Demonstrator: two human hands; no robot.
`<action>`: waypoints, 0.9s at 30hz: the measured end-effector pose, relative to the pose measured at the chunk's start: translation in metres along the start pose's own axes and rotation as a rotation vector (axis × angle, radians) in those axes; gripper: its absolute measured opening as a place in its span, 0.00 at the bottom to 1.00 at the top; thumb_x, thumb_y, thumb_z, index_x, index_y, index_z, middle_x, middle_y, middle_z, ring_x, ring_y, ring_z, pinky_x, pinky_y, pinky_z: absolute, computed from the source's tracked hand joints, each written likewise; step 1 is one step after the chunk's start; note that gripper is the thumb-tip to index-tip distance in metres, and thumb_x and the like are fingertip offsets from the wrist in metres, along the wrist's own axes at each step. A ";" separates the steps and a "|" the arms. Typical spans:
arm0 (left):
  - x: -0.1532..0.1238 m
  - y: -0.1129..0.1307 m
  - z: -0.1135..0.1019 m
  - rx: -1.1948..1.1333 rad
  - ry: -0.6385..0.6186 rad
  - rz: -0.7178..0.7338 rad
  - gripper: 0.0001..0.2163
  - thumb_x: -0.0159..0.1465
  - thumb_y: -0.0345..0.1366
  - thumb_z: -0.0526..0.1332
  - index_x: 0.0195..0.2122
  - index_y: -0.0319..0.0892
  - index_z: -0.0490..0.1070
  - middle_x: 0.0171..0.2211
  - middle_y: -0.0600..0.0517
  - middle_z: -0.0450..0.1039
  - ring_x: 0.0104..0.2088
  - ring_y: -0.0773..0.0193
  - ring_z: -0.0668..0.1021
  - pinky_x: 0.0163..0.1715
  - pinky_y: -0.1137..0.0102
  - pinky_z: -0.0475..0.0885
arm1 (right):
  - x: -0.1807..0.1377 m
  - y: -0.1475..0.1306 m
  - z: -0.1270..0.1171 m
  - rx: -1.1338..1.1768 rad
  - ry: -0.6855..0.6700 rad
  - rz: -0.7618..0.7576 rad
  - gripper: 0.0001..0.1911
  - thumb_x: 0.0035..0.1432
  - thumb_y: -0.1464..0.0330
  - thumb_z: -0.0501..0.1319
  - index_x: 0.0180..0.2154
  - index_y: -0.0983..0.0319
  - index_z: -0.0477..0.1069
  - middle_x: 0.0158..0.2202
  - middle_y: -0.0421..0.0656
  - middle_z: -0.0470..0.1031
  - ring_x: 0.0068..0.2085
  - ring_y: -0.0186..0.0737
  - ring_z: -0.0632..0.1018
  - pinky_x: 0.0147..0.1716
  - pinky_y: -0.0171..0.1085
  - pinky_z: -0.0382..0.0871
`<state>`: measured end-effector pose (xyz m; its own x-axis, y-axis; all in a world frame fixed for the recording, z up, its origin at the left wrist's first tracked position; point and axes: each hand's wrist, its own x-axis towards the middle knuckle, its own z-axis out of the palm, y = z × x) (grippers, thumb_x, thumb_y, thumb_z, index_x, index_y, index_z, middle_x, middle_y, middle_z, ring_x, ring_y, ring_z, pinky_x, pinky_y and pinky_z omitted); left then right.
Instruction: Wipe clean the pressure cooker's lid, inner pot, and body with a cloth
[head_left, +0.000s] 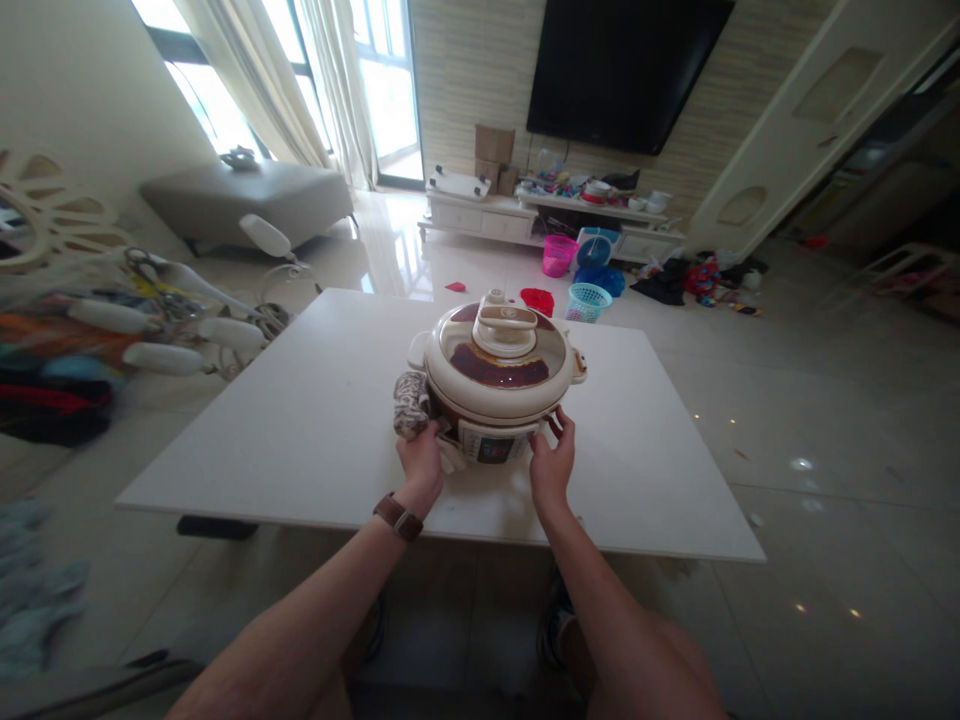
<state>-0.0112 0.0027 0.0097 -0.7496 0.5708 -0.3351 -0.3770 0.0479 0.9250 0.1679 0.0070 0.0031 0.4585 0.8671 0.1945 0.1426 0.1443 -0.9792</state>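
Note:
An electric pressure cooker (499, 385), cream and brown with a clear-windowed lid and a dark front display, stands upright on a white table (300, 420). My left hand (421, 460), with a brown strap on its wrist, is closed at the cooker's left front. A rolled brown-and-white patterned cloth (412, 405) sticks up from it against the cooker's side, and something whitish shows beside the fingers. On the right front, my right hand (552, 460) grips the cooker's body, thumb by the control panel and fingers curled round the side. The left fingertips are partly hidden.
Beyond the table lie a pink basket (559, 256), a light-blue basket (587, 300) and a red item (537, 301) on the tiled floor. A lamp (225, 335) with white shades stands at the left. A low cabinet (487, 222) runs below the television (622, 70).

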 end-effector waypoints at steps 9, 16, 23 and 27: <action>-0.001 0.002 0.000 0.006 0.006 -0.022 0.14 0.47 0.33 0.68 0.37 0.36 0.81 0.36 0.46 0.83 0.38 0.55 0.82 0.41 0.61 0.76 | 0.000 0.002 0.000 0.000 0.000 0.006 0.31 0.53 0.67 0.61 0.61 0.55 0.69 0.63 0.48 0.75 0.63 0.48 0.76 0.65 0.55 0.68; -0.001 0.002 0.001 -0.037 -0.002 -0.024 0.14 0.47 0.32 0.69 0.36 0.36 0.81 0.36 0.47 0.82 0.36 0.57 0.81 0.39 0.63 0.75 | 0.000 -0.001 0.000 -0.010 0.002 0.002 0.31 0.53 0.66 0.61 0.60 0.56 0.69 0.63 0.50 0.75 0.62 0.49 0.77 0.66 0.55 0.67; -0.001 0.001 0.000 -0.013 -0.003 -0.014 0.15 0.47 0.33 0.68 0.37 0.36 0.81 0.36 0.47 0.83 0.37 0.56 0.81 0.40 0.62 0.75 | 0.000 -0.001 0.000 -0.014 0.003 0.012 0.31 0.53 0.66 0.60 0.60 0.56 0.69 0.62 0.50 0.75 0.61 0.49 0.77 0.65 0.55 0.67; -0.001 0.002 0.000 0.012 0.003 -0.015 0.14 0.47 0.33 0.68 0.36 0.36 0.81 0.36 0.47 0.82 0.37 0.56 0.82 0.41 0.61 0.75 | 0.000 -0.001 0.000 -0.015 0.001 0.006 0.31 0.53 0.65 0.61 0.61 0.57 0.69 0.62 0.50 0.75 0.62 0.49 0.76 0.65 0.54 0.67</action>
<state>-0.0114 0.0021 0.0116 -0.7457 0.5672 -0.3496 -0.3820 0.0660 0.9218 0.1677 0.0071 0.0041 0.4605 0.8673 0.1889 0.1533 0.1319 -0.9793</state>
